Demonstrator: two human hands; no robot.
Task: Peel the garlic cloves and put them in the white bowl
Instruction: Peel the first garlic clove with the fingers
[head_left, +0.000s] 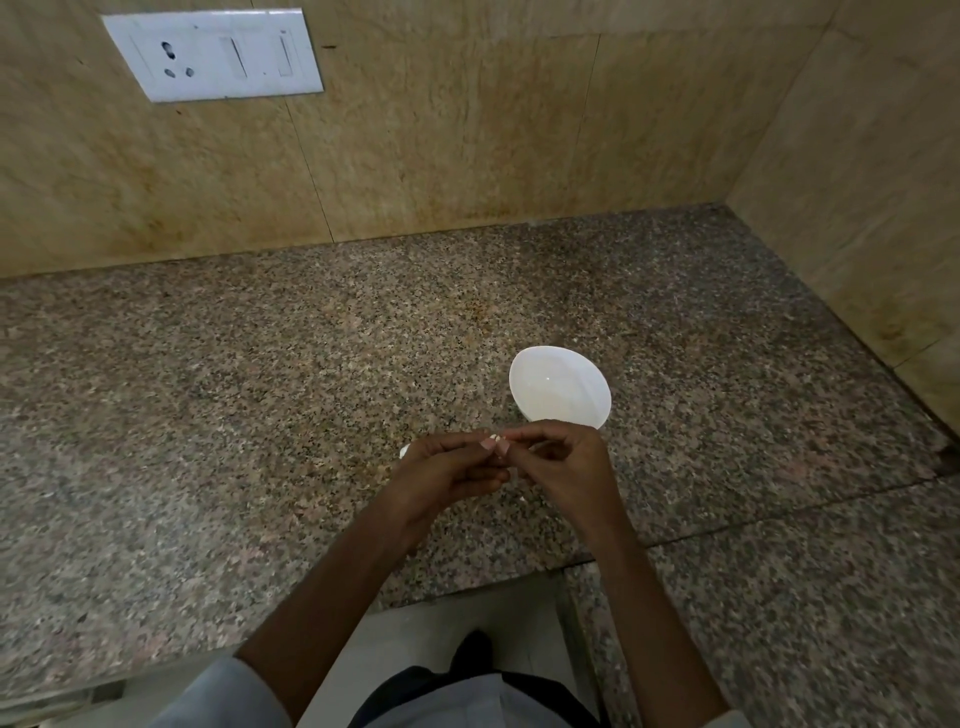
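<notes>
Sitting high on the left of the beige tiled wall is a white switch plate with a socket and switches. Below it the speckled granite surface runs across the whole view.

Near the middle, a small white object peeks out from behind the left hand; too little of it shows to tell what it is. The left hand is raised above the surface with its fingers curled inward, and its thumb and fingertips pinch a small pale garlic clove. The right hand meets it from the other side, fingers bent and its fingertips gripping the same clove, so the clove sits between the two hands just above the surface. Whether any skin is on it cannot be told.

Just beyond the right hand, touching the surface, stands the white bowl, tipped slightly toward the camera, and nothing shows on its inner wall. Its near rim is hidden by the right hand's knuckles. Farther right, the surface ends at a side wall of the same beige tile.
</notes>
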